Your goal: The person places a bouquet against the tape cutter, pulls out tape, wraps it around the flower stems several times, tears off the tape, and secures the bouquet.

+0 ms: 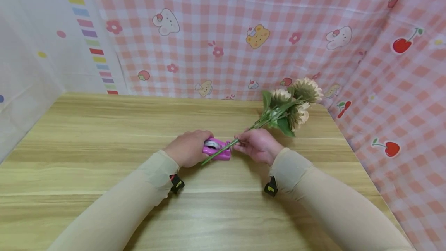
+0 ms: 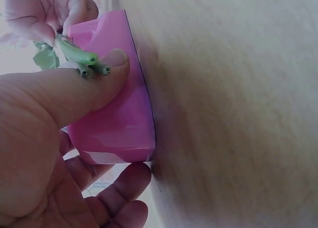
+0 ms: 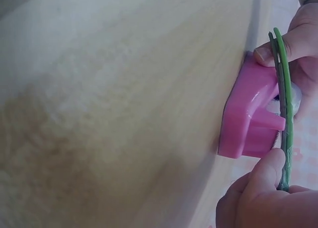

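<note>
A pink tape dispenser (image 1: 223, 157) with a roll of tape (image 1: 211, 144) sits on the table. My left hand (image 1: 188, 148) grips its left end, the thumb on the near side. My right hand (image 1: 259, 144) pinches a bunch of artificial flowers (image 1: 306, 90) by the green stems (image 3: 287, 104), close to the dispenser's serrated end. The bare stem ends slant across above the dispenser, toward my left thumb. In the left wrist view several cut stem tips (image 2: 92, 59) show over that thumb. Pale blooms and leaves lean to the far right. Part of the tape roll is hidden.
The wooden table (image 1: 104, 138) stretches to both sides and in front of the hands. A pink checked cloth (image 1: 223, 18) hangs behind it, and another patterned cloth (image 1: 404, 100) borders the right edge. White cloth (image 1: 28, 42) stands at the left.
</note>
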Demonstrator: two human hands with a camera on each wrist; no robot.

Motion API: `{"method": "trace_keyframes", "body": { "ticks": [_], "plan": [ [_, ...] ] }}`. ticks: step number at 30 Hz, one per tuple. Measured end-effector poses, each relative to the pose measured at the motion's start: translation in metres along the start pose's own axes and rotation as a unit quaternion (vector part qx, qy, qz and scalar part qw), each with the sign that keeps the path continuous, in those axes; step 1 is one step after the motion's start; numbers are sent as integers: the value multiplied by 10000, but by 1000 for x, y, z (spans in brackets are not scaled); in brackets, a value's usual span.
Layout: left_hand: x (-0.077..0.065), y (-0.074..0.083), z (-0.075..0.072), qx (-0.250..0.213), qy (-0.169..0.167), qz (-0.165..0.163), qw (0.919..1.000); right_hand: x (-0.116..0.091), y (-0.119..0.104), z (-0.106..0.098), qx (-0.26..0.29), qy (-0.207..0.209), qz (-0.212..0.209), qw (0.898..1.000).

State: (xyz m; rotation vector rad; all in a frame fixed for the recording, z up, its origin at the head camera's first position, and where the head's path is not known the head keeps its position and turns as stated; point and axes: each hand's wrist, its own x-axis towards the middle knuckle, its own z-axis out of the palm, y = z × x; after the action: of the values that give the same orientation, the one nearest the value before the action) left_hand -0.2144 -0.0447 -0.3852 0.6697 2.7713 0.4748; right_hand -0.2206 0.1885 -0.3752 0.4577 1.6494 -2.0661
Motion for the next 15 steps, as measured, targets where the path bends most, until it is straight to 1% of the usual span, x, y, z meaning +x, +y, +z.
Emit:
{"method": "trace_keyframes", "body": {
  "ticks": [7, 10, 15],
  "plan": [
    [0, 1, -1, 23, -16, 18, 10000, 2, 4, -1, 82, 78, -29, 9999],
    [-1, 2, -1, 20, -12, 11, 10000, 2, 5, -1, 124, 26, -40, 9999],
    [-1, 1, 0, 29, -2, 0, 10000, 1, 5, -1, 68, -6, 113, 9999]
  ]
}}
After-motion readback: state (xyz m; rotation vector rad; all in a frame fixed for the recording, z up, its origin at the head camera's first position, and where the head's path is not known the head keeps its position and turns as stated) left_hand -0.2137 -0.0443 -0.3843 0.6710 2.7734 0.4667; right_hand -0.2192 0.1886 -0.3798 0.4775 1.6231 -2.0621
